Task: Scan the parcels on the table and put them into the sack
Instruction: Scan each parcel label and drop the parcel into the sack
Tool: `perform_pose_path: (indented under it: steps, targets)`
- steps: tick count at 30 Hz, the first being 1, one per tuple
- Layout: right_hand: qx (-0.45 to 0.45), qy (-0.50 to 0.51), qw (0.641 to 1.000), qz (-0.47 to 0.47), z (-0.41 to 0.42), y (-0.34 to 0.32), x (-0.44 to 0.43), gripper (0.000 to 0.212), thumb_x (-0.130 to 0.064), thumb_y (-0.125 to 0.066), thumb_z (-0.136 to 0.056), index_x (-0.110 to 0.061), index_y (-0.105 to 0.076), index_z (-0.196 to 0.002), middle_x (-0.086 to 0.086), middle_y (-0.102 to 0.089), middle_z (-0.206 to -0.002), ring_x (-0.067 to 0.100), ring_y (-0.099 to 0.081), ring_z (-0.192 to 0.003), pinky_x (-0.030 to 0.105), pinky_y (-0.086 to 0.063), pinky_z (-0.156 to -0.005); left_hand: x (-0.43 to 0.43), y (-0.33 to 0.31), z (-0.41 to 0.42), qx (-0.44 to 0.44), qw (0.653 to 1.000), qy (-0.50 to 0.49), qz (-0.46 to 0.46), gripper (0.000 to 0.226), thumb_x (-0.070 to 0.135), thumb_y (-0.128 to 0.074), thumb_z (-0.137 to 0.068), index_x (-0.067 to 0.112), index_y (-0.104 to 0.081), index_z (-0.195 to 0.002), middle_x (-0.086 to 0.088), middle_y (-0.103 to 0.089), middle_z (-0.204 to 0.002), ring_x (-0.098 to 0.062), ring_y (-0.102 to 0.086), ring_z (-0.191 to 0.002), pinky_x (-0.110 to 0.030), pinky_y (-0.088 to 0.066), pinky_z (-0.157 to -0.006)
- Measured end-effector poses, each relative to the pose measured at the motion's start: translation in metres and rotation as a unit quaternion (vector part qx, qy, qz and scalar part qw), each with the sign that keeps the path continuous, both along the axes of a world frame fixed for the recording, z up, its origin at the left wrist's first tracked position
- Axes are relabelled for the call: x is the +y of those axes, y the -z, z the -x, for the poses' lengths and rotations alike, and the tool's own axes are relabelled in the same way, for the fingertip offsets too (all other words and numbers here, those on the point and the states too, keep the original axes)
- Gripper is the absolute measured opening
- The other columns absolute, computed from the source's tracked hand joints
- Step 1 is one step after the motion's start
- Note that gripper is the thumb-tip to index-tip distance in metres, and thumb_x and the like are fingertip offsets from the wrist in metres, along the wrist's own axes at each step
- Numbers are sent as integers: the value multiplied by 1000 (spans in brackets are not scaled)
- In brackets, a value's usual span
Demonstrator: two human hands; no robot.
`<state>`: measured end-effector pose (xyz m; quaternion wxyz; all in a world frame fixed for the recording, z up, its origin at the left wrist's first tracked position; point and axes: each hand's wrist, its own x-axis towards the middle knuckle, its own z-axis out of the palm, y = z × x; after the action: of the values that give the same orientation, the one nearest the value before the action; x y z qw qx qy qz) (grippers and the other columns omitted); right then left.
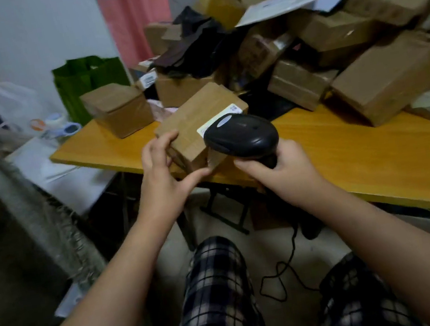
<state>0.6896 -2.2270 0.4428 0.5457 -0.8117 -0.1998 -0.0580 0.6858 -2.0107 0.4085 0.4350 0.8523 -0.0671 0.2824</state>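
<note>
Scanner head over a held parcel

The right hand [281, 168] gripped the black scanner [240, 136], hiding its handle. The left hand [163, 177] clasped the brown parcel [193, 129] at the table's [351, 161] near edge, its label [230, 110] mostly hidden. Far right, piled parcels [360, 51] ran blurred out of frame

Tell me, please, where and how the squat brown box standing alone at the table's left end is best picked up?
I would take the squat brown box from above, gripping two opposite side walls. It stands upright on the table with a flat taped top, nothing rests on it, and its near and left sides look free.
</note>
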Motion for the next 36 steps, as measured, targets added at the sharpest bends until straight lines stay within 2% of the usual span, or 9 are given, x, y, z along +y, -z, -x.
perform_pose_path:
  steps: [6, 10, 12, 14, 17, 20, 26, 32, 36]
  targets:
    - [38, -168, 985, 10, 19, 37, 115, 39, -27, -76, -80, -18, -66, -116, -9, -70, -106, 1, -62, -103, 27, -51, -90, 88, 50, 117, 25, 976, -207, 66, 75, 55, -72, -61, 54, -32, -124, 10, -29, -128, -18, -46, -123, -43, -41, -107]
    - [53, -226, 972, 27, 41, 66, 190, 34, -21, -78, -78, -13, -66, -109, -1, -69, -103, 3, -62, -97, 26, -52, -87, 139, 84, 184, 49, 941, -322, 98, 77, 38, -77, -69, 42, -32, -132, 8, -27, -131, -12, -48, -120, -29, -41, -105]
    - [27, -238, 970, 52, 46, 82, 220, 32, -18, -80, -75, -6, -65, -100, 3, -58, -105, -6, -55, -90, 12, -44, -81, 162, 98, 209, 63, 918, -378, 102, 78, 36, -77, -71, 40, -32, -134, 8, -26, -133, -11, -48, -119, -21, -38, -101]
    - [32, -249, 965, 74, 47, 97, 245, 32, -19, -81, -74, -6, -63, -97, 0, -44, -108, -14, -47, -89, -2, -34, -75, 184, 111, 228, 90, 895, -425, 103, 80, 36, -78, -73, 41, -29, -136, 4, -25, -139, -13, -45, -120, -27, -36, -103]
    - [65, -245, 961, 106, 42, 121, 273, 31, -25, -82, -72, -18, -61, -94, -5, -37, -111, -3, -47, -94, -2, -31, -77, 213, 131, 236, 148, 866, -468, 95, 81, 38, -79, -73, 40, -28, -136, -5, -26, -141, -23, -47, -121, -28, -35, -99]
    - [81, -247, 959, 116, 36, 147, 289, 34, -27, -83, -71, -29, -55, -92, 0, -39, -117, 18, -47, -113, 22, -37, -93, 234, 153, 225, 227, 848, -468, 96, 80, 41, -79, -73, 36, -29, -137, -8, -29, -138, -32, -50, -119, -34, -39, -98]
    - [151, -241, 944, 166, 28, 189, 293, 56, -36, -81, -72, -10, -60, -118, 9, -43, -138, 27, -47, -126, 43, -42, -106, 255, 193, 176, 363, 838, -403, 53, 76, 50, -75, -75, 31, -32, -134, -12, -36, -128, -35, -51, -113, -46, -46, -97]
    - [146, -240, 955, 99, 20, 185, 281, 27, -16, -79, -76, -7, -64, -97, 15, -64, -102, 23, -63, -95, 24, -46, -74, 265, 209, 140, 456, 814, -360, 29, 73, 44, -68, -84, 19, -32, -141, -19, -31, -142, -38, -45, -123, -48, -42, -102]
    - [154, -252, 954, 47, 22, 170, 273, 24, -8, -76, -79, -5, -66, -100, 8, -69, -93, 10, -65, -87, 14, -47, -67, 249, 192, 137, 390, 850, -355, -3, 54, 32, -60, -91, 14, -41, -139, -13, -31, -145, -34, -42, -127, -43, -40, -104]
